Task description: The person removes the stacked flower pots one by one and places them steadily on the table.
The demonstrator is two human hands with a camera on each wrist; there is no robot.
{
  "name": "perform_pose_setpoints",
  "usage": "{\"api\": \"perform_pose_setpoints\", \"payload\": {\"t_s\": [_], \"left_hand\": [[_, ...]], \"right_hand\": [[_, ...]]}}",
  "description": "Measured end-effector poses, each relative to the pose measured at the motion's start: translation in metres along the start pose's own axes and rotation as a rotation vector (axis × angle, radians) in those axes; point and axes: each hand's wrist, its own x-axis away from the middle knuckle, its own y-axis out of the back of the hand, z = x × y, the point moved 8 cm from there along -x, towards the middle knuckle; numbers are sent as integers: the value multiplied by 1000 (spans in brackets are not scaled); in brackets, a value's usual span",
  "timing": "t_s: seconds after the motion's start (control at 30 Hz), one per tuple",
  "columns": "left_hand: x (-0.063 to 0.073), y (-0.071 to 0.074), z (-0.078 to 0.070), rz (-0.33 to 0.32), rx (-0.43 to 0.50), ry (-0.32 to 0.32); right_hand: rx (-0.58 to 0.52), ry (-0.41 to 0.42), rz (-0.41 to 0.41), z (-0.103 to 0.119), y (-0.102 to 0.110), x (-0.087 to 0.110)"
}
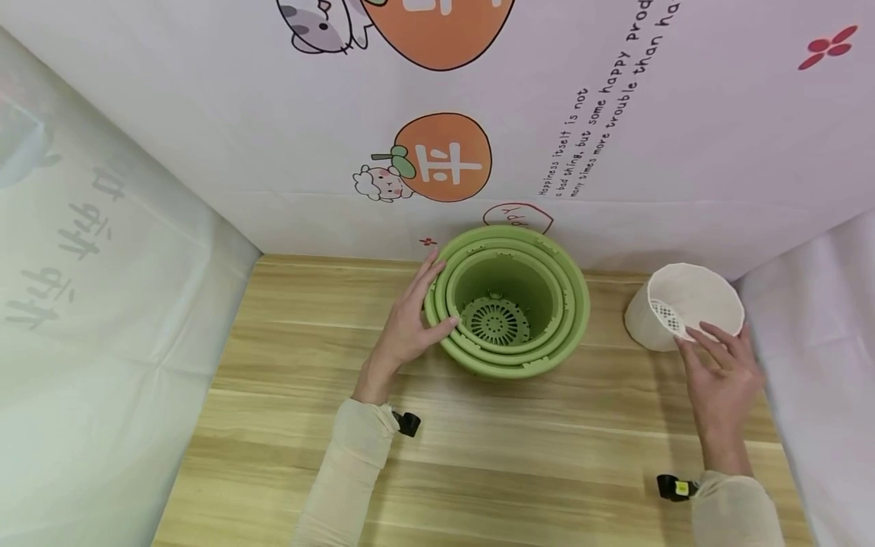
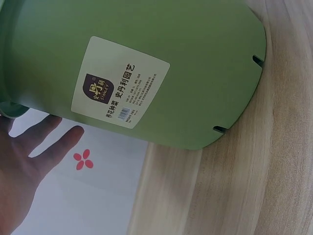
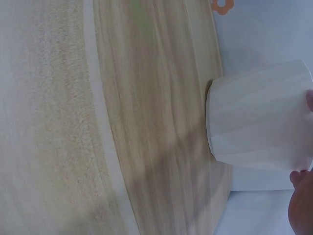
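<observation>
Bright head view; dimmer wrist views, soft shadow [image 3: 171, 164] across tabletop [image 3: 142, 93]

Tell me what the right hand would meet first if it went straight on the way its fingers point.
The white pot; the right hand has its fingers at the near rim. Beyond that, probably the pot's far inner wall, though depth is hard to judge.

Gap between green pots [image 1: 507, 285], white pot [image 1: 690, 298]
</observation>
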Motion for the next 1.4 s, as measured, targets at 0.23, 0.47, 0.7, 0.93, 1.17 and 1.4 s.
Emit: {"api": "perform_pose_setpoints", "payload": {"t_s": [0.23,0.47,0.7,0.93,1.17,1.4], "left_hand": [[-1,-1,1,-8,16,-7],[-1,0,2,-12,25,-8],[-1,-1,4,9,28,9],[0,0,5,0,33,-1],[-1,0,5,-3,25,5],[0,0,5,-2,30,5]], "right_hand": [[38,-37,-40,-9,-1,5],[51,-5,-22,-9,-4,8],[52,7,7,5,-8,6],[22,78,23,28,-15,-4],[29,130,64,51,-25,-14],[13,164,70,84,-25,-22]]}}
